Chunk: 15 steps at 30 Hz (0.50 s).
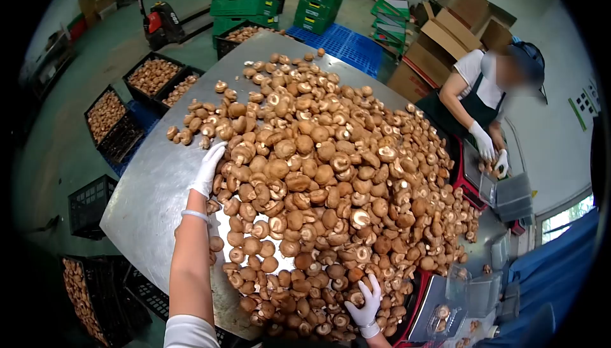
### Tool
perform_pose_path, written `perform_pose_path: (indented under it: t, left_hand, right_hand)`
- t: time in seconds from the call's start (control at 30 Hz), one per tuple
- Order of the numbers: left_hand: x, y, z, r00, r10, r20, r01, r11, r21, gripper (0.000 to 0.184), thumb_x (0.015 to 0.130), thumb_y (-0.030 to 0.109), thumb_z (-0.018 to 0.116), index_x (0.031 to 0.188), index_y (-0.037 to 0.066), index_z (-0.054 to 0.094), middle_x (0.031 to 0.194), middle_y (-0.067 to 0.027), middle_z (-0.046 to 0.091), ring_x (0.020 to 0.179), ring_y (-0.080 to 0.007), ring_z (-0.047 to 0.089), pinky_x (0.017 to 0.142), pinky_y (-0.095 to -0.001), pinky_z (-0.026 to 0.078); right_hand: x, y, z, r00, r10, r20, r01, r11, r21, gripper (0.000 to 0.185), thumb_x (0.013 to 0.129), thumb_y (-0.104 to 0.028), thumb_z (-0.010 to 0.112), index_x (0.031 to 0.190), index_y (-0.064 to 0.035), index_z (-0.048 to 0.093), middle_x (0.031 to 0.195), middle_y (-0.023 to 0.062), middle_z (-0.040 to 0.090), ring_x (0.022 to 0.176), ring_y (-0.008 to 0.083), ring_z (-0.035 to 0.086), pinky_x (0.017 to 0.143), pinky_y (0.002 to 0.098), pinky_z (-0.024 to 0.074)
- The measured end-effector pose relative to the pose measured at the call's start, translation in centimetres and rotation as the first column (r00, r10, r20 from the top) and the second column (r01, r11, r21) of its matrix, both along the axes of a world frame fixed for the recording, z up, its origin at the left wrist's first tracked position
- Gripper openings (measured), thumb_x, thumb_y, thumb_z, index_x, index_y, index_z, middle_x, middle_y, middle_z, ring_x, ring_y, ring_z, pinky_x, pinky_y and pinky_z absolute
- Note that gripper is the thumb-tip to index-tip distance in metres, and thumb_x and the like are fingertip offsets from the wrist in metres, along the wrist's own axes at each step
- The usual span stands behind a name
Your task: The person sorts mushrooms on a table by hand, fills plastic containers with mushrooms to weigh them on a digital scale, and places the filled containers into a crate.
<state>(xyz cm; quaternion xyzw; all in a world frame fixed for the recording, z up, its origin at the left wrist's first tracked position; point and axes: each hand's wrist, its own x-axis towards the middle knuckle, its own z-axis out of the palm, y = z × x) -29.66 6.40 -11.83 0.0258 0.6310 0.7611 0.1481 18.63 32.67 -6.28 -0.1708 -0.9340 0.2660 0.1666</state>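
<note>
A large heap of brown shiitake mushrooms covers much of a steel table. My left hand, in a white glove, lies along the heap's left edge with its fingers stretched out, beside the mushrooms and holding none that I can see. Near the front of the heap is my right hand, also gloved, its fingers spread and the thumb apart. A single mushroom sits in the gap between thumb and fingers; whether it is gripped is not plain.
Right of my right hand, a scale carries a clear plastic box with mushrooms. A gloved co-worker handles mushrooms at another scale. Black crates of mushrooms stand on the floor at left; green crates are stacked behind.
</note>
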Motion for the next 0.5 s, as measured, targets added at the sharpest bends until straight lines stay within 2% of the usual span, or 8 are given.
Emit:
perform_pose_path:
  t: [0.03, 0.1, 0.17, 0.23, 0.3, 0.37, 0.43, 0.5]
  left_hand:
    - [0.4, 0.0, 0.2, 0.998, -0.055, -0.039, 0.056, 0.998, 0.031, 0.044, 0.091, 0.030, 0.060, 0.126, 0.004, 0.056, 0.125, -0.0069, 0.056, 0.118, -0.0159, 0.049, 0.101, -0.0287, 0.037]
    - [1.4, -0.1, 0.5, 0.996, -0.088, 0.007, 0.087, 0.993, 0.084, 0.046, 0.089, 0.028, 0.062, 0.127, 0.004, 0.054, 0.126, -0.0090, 0.055, 0.118, -0.0166, 0.049, 0.101, -0.0291, 0.037]
    - [3.2, 0.3, 0.3, 0.970, -0.196, 0.146, 0.162, 0.963, 0.216, 0.050, 0.088, 0.028, 0.062, 0.131, 0.004, 0.050, 0.129, -0.0089, 0.053, 0.118, -0.0170, 0.049, 0.102, -0.0298, 0.037]
    - [6.0, 2.0, 0.8, 0.953, -0.210, 0.221, 0.172, 0.969, 0.178, 0.057, 0.088, 0.026, 0.062, 0.135, 0.000, 0.044, 0.135, -0.0099, 0.047, 0.126, -0.0206, 0.043, 0.107, -0.0317, 0.031]
    - [6.4, 2.9, -1.0, 0.962, -0.271, -0.037, 0.269, 0.961, -0.060, 0.058, 0.088, 0.027, 0.060, 0.137, 0.001, 0.042, 0.139, -0.0095, 0.044, 0.130, -0.0214, 0.037, 0.110, -0.0327, 0.026]
    - [8.7, 4.6, 2.3, 0.926, -0.376, -0.038, 0.377, 0.926, 0.032, 0.058, 0.089, 0.029, 0.057, 0.140, 0.005, 0.041, 0.141, -0.0089, 0.042, 0.133, -0.0207, 0.034, 0.111, -0.0327, 0.023]
    - [11.3, 6.3, 5.4, 0.901, -0.426, -0.083, 0.430, 0.902, 0.041, 0.055, 0.090, 0.029, 0.053, 0.139, 0.008, 0.043, 0.144, -0.0090, 0.040, 0.135, -0.0210, 0.033, 0.113, -0.0322, 0.021]
    - [13.1, 8.3, 5.4, 0.882, -0.457, -0.117, 0.465, 0.884, 0.052, 0.054, 0.089, 0.030, 0.053, 0.138, 0.008, 0.045, 0.144, -0.0089, 0.041, 0.134, -0.0210, 0.034, 0.113, -0.0331, 0.022]
  right_hand:
    - [-0.1, -0.1, -0.1, 1.000, 0.004, -0.015, -0.004, 1.000, 0.011, 0.069, 0.058, -0.020, 0.085, 0.121, -0.0089, 0.056, 0.135, 0.0229, 0.043, 0.121, 0.0407, 0.045, 0.099, 0.0453, 0.0389]
    - [-0.3, -0.1, -0.2, 0.999, 0.016, -0.043, -0.016, 1.000, 0.018, 0.070, 0.057, -0.019, 0.084, 0.121, -0.0093, 0.056, 0.135, 0.0228, 0.043, 0.120, 0.0403, 0.046, 0.098, 0.0454, 0.0391]
    - [-0.6, -0.2, 0.0, 1.000, 0.011, -0.021, -0.010, 0.999, 0.040, 0.070, 0.057, -0.018, 0.084, 0.120, -0.0095, 0.057, 0.134, 0.0227, 0.044, 0.118, 0.0399, 0.046, 0.097, 0.0455, 0.0393]
    - [-0.8, -0.2, 0.0, 0.999, 0.021, -0.047, -0.019, 0.999, 0.048, 0.067, 0.057, -0.018, 0.083, 0.118, -0.0089, 0.057, 0.134, 0.0227, 0.044, 0.118, 0.0400, 0.046, 0.097, 0.0453, 0.0395]
    - [-0.8, -0.2, -0.2, 0.998, 0.024, -0.053, -0.022, 0.998, 0.054, 0.067, 0.057, -0.018, 0.083, 0.118, -0.0093, 0.057, 0.135, 0.0221, 0.044, 0.117, 0.0399, 0.047, 0.096, 0.0449, 0.0399]
    - [-0.9, -0.2, 0.0, 0.998, 0.039, -0.058, -0.035, 0.996, 0.077, 0.065, 0.060, -0.020, 0.083, 0.119, -0.0100, 0.057, 0.135, 0.0207, 0.043, 0.116, 0.0394, 0.048, 0.096, 0.0447, 0.0405]
    - [-0.8, -0.2, -0.1, 0.997, 0.029, -0.067, -0.024, 0.997, 0.071, 0.065, 0.060, -0.021, 0.083, 0.119, -0.0104, 0.057, 0.136, 0.0198, 0.043, 0.117, 0.0389, 0.047, 0.096, 0.0444, 0.0406]
    - [-0.8, -0.2, -0.1, 0.998, 0.022, -0.065, -0.018, 0.998, 0.068, 0.065, 0.060, -0.021, 0.083, 0.120, -0.0109, 0.057, 0.136, 0.0191, 0.044, 0.117, 0.0385, 0.047, 0.096, 0.0441, 0.0406]
